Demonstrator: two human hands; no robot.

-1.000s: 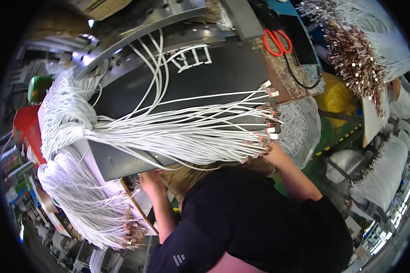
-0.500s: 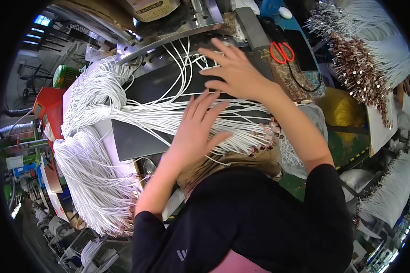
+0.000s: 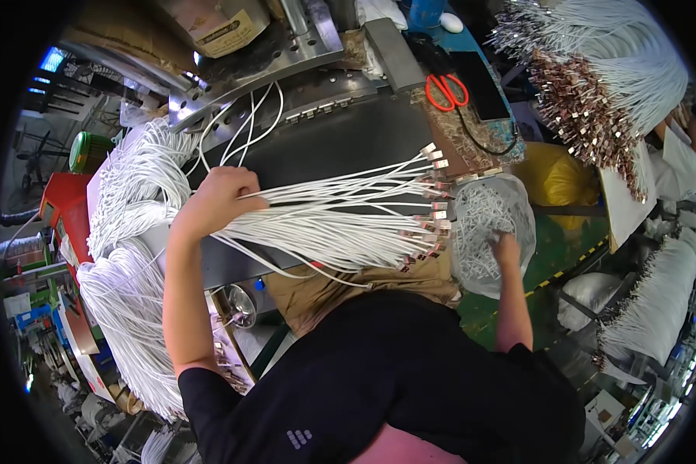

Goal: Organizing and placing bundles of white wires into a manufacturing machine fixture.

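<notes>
My left hand [image 3: 220,198] is curled round a bundle of white cables [image 3: 329,228] at the left of the dark work surface [image 3: 371,124]. The cables fan out to the right, and their metal-ended connectors [image 3: 438,219] lie near the surface's right edge. My right hand [image 3: 506,250] reaches into a clear plastic bag [image 3: 530,263] at the right. The bag holds many small white pieces [image 3: 481,224]. Its fingers are bunched together among the pieces, and what they hold is too small to make out.
Heaps of white cable [image 3: 131,309] lie at the left. Red-handled scissors [image 3: 447,92] and a black phone-like slab [image 3: 477,85] rest at the back right. A metal machine plate [image 3: 255,73] stands at the back. More bundled cables [image 3: 588,116] are piled at the far right.
My left hand has moved left and closed round the cables. My right hand has left the back of the work surface and come down to the bag. The whole view has shifted slightly.
</notes>
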